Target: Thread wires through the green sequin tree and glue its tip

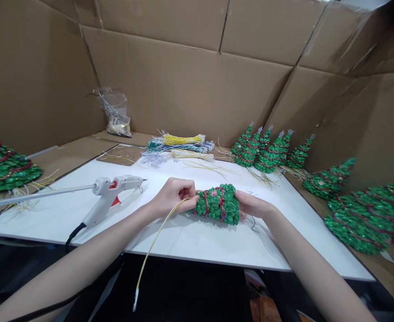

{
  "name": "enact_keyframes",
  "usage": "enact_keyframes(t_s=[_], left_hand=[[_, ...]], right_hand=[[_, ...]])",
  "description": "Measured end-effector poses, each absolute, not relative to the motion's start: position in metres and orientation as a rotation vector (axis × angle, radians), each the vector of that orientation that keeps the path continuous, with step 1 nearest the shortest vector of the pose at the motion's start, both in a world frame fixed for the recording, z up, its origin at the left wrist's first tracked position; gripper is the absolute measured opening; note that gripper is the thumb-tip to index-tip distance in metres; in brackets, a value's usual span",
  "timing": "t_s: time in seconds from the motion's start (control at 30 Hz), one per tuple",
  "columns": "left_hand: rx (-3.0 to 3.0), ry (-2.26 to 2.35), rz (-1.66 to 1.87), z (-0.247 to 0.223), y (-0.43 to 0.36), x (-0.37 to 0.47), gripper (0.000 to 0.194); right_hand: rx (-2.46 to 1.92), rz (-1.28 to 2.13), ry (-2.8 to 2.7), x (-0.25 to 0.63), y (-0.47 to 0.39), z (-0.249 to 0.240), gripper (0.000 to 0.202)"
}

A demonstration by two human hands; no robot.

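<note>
Bare forearms [92, 259] are stretched over the white desk [210, 243]. Above it, a miniature Christmas tree [218, 205] is held sideways, its broad base cupped by the right hand [255, 205]. At its narrow end, yellow wire [149, 251] seems pinched by the left hand [173, 195]. Wire attachment is apparently underway; steady support is called for.

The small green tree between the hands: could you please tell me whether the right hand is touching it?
Touching. The head view shows the right hand with its thumb against the wide end of the green tree.
</note>
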State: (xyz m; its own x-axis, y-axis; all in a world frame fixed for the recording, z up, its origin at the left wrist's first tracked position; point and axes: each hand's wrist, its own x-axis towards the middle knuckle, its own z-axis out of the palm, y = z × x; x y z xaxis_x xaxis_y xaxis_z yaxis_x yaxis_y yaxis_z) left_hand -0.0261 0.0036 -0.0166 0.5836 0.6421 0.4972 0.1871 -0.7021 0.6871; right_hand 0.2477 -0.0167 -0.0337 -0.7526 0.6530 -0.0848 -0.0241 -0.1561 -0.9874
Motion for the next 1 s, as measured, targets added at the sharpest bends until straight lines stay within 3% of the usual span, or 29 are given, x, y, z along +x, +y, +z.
enact_keyframes(t_s=[1.0], left_hand=[[2.076,0.733,0.933,-0.0180,0.0038,-0.0223,0.017]], right_hand=[[-0.737,1.985,-1.640,0.2488,-0.0158,-0.0362,0.053]])
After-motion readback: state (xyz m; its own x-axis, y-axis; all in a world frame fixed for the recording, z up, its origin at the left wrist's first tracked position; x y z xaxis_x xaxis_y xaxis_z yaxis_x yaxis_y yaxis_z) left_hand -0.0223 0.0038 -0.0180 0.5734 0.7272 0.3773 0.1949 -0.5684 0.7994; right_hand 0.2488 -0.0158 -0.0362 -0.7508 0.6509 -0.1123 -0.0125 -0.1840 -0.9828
